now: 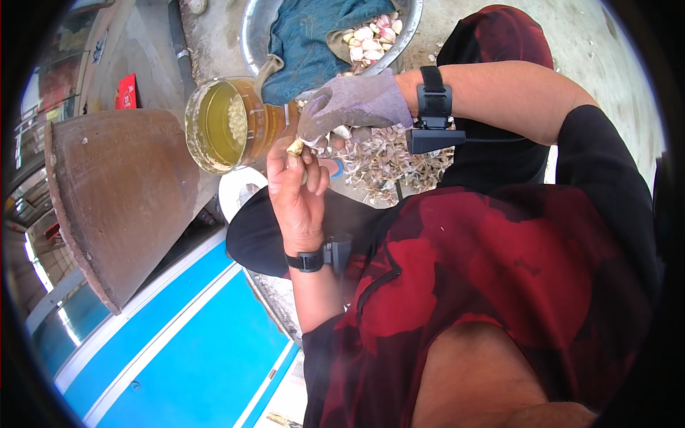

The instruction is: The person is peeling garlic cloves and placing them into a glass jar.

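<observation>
My bare left hand (297, 184) pinches a garlic clove (295, 147) upright between thumb and fingertips. Meeting it from the upper right is my right hand (342, 109) in a grey-purple glove, its fingertips touching or almost touching that clove. A pale garlic piece (342, 131) shows among the curled right fingers, partly covered by the glove. Just left of both hands, a see-through bucket (217, 165) contains yellowish liquid and peeled garlic cloves (236, 119). Beyond the glove stands a metal basin (409, 40) with unpeeled garlic cloves (373, 40) and a blue cloth (316, 43).
Garlic skins (396, 160) lie heaped on the ground between my knees. A large brown earthenware vat (128, 187) is at the left, near a red packet (127, 92). A blue panel with white strips (187, 342) fills the lower left. Both wrists carry strapped devices (434, 140).
</observation>
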`<action>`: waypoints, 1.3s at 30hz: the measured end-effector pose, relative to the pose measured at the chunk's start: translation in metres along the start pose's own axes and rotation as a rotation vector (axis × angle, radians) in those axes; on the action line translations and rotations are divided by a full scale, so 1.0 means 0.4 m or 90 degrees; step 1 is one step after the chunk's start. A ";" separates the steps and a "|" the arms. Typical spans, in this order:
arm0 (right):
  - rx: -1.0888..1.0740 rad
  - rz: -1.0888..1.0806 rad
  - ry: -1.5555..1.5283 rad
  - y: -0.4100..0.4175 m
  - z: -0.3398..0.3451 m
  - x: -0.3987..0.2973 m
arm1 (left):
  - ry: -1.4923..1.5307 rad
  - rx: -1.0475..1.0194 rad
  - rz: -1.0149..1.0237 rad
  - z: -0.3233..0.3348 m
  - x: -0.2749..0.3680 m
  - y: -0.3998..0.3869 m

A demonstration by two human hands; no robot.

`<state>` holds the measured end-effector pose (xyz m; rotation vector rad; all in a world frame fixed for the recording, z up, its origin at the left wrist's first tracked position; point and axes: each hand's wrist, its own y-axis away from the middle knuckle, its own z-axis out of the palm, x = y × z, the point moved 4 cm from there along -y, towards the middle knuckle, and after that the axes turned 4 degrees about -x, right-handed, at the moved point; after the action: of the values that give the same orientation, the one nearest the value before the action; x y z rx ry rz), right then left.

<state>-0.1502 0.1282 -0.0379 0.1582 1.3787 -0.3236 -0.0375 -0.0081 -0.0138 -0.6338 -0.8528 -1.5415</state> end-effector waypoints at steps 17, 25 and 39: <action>0.090 0.171 -0.087 0.001 0.012 -0.008 | -0.187 0.076 0.127 0.028 -0.024 -0.023; 0.118 0.171 -0.046 -0.011 0.011 -0.014 | -0.185 0.116 0.073 0.027 -0.022 -0.019; 0.111 0.134 -0.032 0.013 0.018 -0.057 | -0.656 0.167 0.039 0.049 0.036 0.031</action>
<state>-0.1455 0.1340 -0.0148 0.4334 1.2703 -0.2682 -0.0290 -0.0011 0.0113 -1.2672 -1.7388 -0.9534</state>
